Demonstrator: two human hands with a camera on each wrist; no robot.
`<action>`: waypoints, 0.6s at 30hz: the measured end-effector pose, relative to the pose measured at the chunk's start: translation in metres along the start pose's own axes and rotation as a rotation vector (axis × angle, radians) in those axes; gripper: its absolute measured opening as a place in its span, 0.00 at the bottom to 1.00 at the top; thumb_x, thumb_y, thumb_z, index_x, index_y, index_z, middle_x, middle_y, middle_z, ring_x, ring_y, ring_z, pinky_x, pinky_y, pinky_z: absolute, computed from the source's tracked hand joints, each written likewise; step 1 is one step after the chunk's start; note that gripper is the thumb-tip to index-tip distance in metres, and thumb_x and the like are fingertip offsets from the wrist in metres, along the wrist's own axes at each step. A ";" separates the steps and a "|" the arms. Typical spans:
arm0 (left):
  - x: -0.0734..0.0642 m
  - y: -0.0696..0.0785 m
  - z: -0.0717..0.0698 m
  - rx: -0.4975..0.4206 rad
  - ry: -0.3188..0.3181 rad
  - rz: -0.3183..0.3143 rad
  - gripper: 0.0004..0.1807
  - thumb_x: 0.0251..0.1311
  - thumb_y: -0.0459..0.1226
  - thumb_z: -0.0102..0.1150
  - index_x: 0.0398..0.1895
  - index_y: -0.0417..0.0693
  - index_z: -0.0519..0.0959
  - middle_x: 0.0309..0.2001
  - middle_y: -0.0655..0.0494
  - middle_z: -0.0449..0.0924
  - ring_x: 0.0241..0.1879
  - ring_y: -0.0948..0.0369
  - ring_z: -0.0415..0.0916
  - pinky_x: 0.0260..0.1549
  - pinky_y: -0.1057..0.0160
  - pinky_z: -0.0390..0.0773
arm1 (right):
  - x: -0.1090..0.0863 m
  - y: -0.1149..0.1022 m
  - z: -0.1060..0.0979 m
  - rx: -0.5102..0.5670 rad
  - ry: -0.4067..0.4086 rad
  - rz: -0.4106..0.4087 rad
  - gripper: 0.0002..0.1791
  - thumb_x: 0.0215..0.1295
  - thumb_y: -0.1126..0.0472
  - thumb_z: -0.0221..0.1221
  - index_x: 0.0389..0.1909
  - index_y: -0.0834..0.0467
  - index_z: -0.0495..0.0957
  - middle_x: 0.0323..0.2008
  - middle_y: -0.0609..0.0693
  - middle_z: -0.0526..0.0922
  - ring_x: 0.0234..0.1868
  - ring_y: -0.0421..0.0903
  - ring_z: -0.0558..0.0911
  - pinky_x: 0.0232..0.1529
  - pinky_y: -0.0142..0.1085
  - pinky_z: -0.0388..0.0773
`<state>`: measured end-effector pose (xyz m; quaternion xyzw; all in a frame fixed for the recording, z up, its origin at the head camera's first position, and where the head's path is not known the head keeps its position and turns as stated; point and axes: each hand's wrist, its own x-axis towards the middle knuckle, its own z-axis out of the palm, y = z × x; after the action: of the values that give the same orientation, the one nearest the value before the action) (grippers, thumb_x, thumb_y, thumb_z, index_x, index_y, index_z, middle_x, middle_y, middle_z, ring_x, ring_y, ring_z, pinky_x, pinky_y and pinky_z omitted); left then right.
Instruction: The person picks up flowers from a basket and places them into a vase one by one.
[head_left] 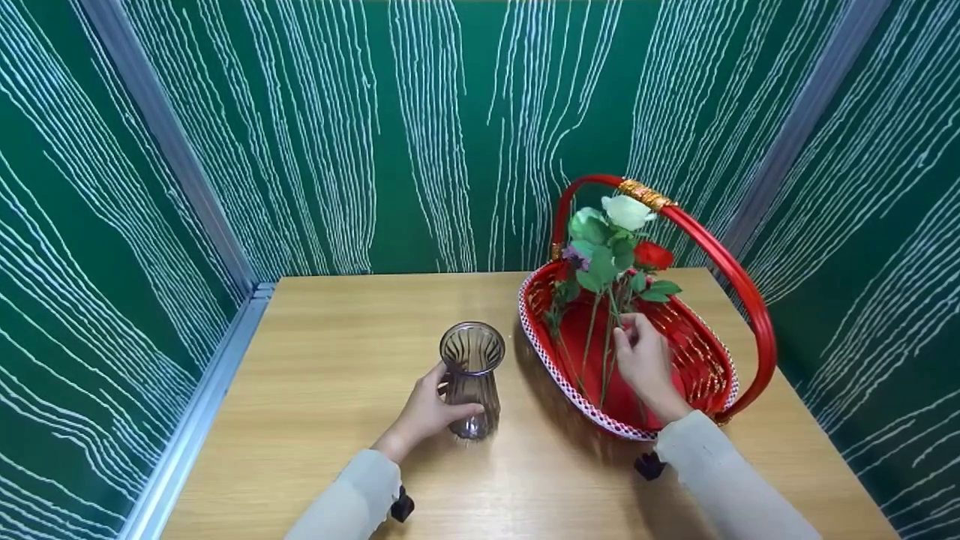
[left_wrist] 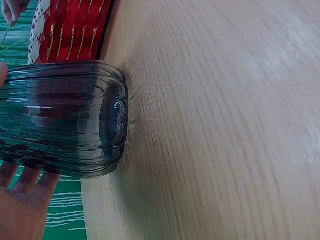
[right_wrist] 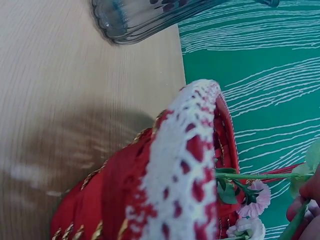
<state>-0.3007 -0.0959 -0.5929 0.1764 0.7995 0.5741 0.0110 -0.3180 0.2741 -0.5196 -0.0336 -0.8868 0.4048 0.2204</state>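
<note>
My left hand grips a ribbed, smoky glass vase from its left side, thumb across the front. The vase stands upright with its wide mouth up. Over the red woven basket, my right hand pinches a green flower stem between thumb and fingers. Which bloom tops that stem I cannot tell. Around it in the basket are a white rose, a red flower, a purple flower and a pink flower, with long stems slanting down to the basket's floor.
The basket's tall red handle arches over the flowers, right of my right hand. White lace trims its rim. A wooden table carries everything, and green walls with white wavy lines enclose the back and sides.
</note>
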 end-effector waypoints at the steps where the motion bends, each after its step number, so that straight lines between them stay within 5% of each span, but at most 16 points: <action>1: 0.000 0.000 0.000 -0.001 0.000 -0.002 0.47 0.54 0.38 0.85 0.77 0.41 0.71 0.65 0.41 0.82 0.67 0.43 0.79 0.68 0.43 0.82 | 0.000 -0.002 0.000 0.009 -0.011 -0.010 0.13 0.80 0.66 0.59 0.59 0.66 0.82 0.34 0.57 0.82 0.32 0.48 0.74 0.35 0.38 0.69; 8: -0.001 0.001 0.000 -0.005 -0.001 -0.011 0.50 0.54 0.37 0.85 0.79 0.41 0.68 0.67 0.40 0.81 0.67 0.43 0.79 0.69 0.43 0.82 | 0.003 -0.008 0.001 0.070 -0.112 -0.055 0.10 0.79 0.69 0.60 0.55 0.67 0.82 0.32 0.56 0.80 0.30 0.41 0.73 0.34 0.30 0.70; 18: -0.001 0.001 -0.001 0.008 0.002 -0.012 0.49 0.53 0.40 0.86 0.78 0.45 0.70 0.68 0.40 0.80 0.68 0.44 0.79 0.70 0.43 0.81 | 0.006 -0.008 0.005 0.072 -0.255 -0.109 0.07 0.76 0.71 0.61 0.51 0.67 0.83 0.32 0.55 0.81 0.31 0.41 0.75 0.34 0.30 0.72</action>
<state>-0.2999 -0.0968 -0.5923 0.1711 0.8027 0.5712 0.0129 -0.3243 0.2667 -0.5144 0.0741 -0.8929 0.4250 0.1287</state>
